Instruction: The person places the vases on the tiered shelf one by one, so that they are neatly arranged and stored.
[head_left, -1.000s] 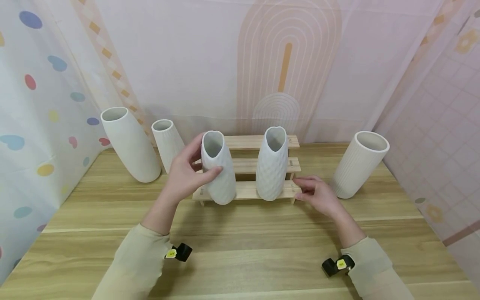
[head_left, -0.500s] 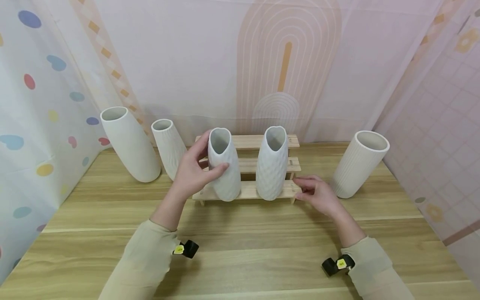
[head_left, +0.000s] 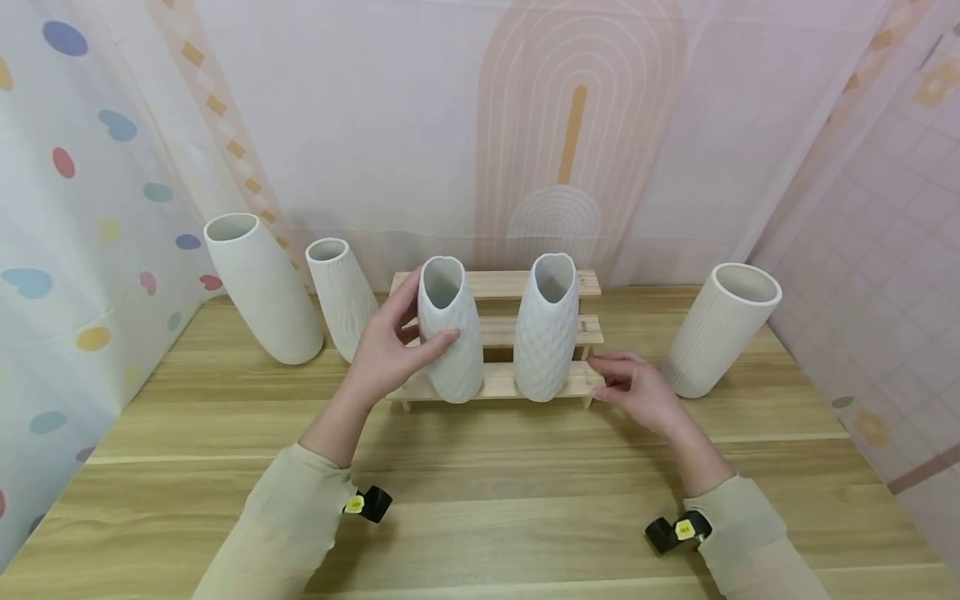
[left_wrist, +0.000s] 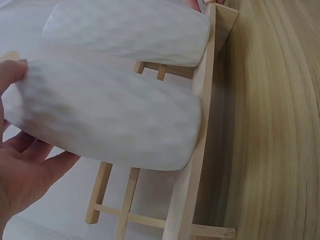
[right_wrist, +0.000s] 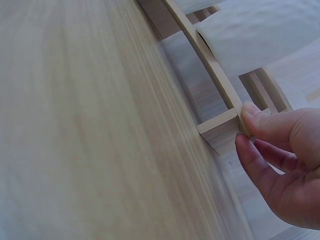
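Observation:
My left hand (head_left: 382, 350) holds a white dimpled vase (head_left: 455, 354) by its upper part, thumb in front and fingers behind. In the left wrist view that vase (left_wrist: 110, 117) has its base right at the front plank of a three-step wooden stand (head_left: 498, 381). A matching white vase (head_left: 545, 354) stands to its right on the same lowest step. At the stand's right end my right hand (head_left: 637, 390) pinches the tip of the lowest plank, with the thumb above and a finger below, as the right wrist view shows.
To the left on the wooden table (head_left: 480, 500) stand a tall smooth white vase (head_left: 266, 292) and a smaller ribbed one (head_left: 341, 300), partly behind my left hand. A ribbed cylindrical vase (head_left: 712, 333) stands to the right. A patterned curtain (head_left: 375, 125) hangs behind the table.
My left hand has moved the vase rightward and slightly back, closer to its match on the lowest step; it is nearly still over the last half second. My right hand has stayed put.

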